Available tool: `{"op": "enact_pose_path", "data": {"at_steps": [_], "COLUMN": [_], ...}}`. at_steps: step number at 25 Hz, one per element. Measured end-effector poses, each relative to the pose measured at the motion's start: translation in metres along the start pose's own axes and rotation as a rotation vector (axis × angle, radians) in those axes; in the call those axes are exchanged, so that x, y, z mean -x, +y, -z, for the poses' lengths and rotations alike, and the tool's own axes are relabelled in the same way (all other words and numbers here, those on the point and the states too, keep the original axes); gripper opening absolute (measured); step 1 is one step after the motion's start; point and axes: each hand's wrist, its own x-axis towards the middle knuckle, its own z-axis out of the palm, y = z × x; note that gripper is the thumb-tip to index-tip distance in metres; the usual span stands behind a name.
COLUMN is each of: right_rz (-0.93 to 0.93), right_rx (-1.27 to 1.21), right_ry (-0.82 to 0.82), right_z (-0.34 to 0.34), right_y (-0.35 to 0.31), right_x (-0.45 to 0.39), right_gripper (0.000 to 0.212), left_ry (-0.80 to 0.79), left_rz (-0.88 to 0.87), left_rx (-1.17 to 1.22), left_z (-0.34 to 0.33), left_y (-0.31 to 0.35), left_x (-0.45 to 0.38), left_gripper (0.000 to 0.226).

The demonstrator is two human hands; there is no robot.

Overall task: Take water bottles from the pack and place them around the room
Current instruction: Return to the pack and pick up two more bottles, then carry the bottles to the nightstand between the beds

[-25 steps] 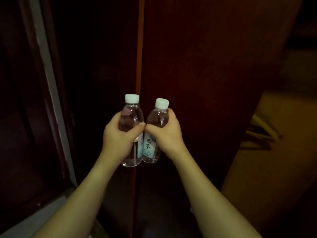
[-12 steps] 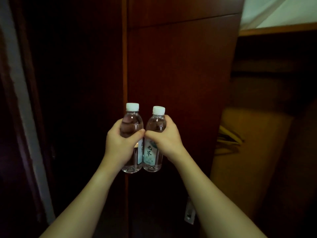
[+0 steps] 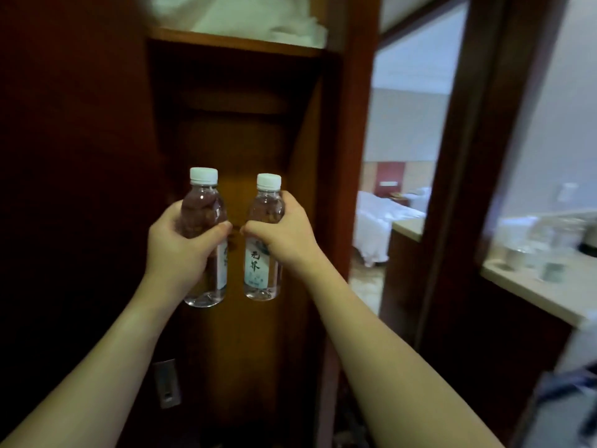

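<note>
Step in hand: carrying, judged from two bottles lifted in the air and no pack in view; placing not yet done.
Left hand (image 3: 181, 244): curled round the left bottle (image 3: 204, 237) at its middle, thumb across the front, bottle upright.
Right hand (image 3: 284, 234): wrapped round the right bottle (image 3: 263, 240) at the shoulder, thumb over the top of the label, bottle upright.
Bottles: just beside each other, a narrow gap between, not touching; white caps on, both seemingly full; held at centre of view, in front of a wooden closet (image 3: 252, 130).
Closet shelf (image 3: 232, 43): at 12 o'clock above the bottles, white bedding on top.
Doorway: at 2 o'clock, a bed (image 3: 381, 221) with white sheets seen beyond.
Counter (image 3: 533, 286): at 3 o'clock, pale top, blurred cups or glasses on it; exact items not possible to tell.
Next move, as a judgement: turning toward 2 or 3 o'clock needed, then choosing a flat free spot, lowering one bottle straight down on its base, loosening the fingers only after standing firm.
Risk: a tilted base on release, bottle tipping over.
</note>
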Motion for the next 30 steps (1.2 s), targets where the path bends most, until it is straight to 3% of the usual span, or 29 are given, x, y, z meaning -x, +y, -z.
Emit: {"op": "enact_pose_path", "data": {"at_steps": [7,14,22,30], "right_rz": [-0.071,-0.107,-0.219,-0.215], "right_rx": [0.202,0.469,0.671,0.839], "right_ry": [0.389,0.726,1.017,1.216], "right_z": [0.257,0.477,0.618,0.693], "right_y": [0.021,-0.006,-0.026,-0.011], "right_x": [0.050,0.146,0.232,0.241], "right_gripper": [0.045,0.037,0.035,0.033], "left_ry": [-0.301,-0.551,-0.875,-1.022], "left_rz": [0.029,0.104,0.124,0.092], "left_rx": [0.316,0.605,0.846,0.989], "left_z": [-0.257,-0.484,-0.652,-0.777], "left_y": [0.039,0.097,0.153,0.167], "left_x": [0.032,0.106,0.177,0.192], "left_gripper": [0.035,0.036,0.025,0.038]}}
